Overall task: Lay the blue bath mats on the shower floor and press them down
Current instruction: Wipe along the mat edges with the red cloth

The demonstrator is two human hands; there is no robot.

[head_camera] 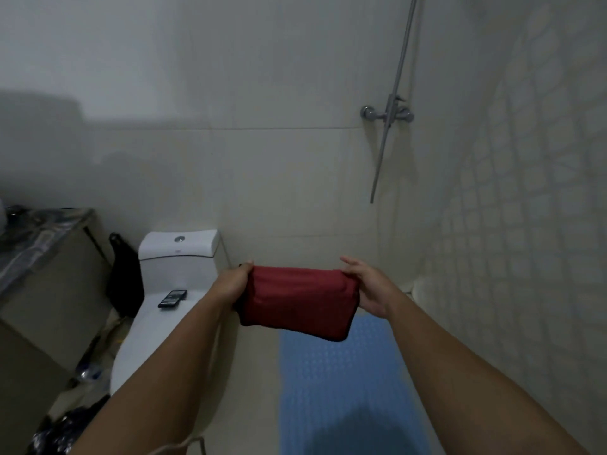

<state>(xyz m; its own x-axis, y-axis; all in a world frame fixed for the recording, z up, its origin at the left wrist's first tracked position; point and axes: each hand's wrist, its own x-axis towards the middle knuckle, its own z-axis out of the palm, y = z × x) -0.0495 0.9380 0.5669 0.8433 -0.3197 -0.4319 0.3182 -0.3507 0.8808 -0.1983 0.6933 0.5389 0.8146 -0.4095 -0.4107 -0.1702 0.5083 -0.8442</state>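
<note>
Both forearms reach forward; left hand (234, 284) and right hand (368, 287) each pinch an end of a red cloth (295, 302), stretched level. Blue bath mat (331, 382) lies flat on the shower floor directly below the cloth, long axis running away from camera. Its near end is shadowed; any second mat is unseen.

Bare forearms, no sleeves, bare hands

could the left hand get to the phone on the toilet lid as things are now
Probably not at once. The left hand grips one end of the red cloth, stretched across to the right hand. The phone lies uncovered on the toilet, with nothing between; the hand would need to let go first.
</note>
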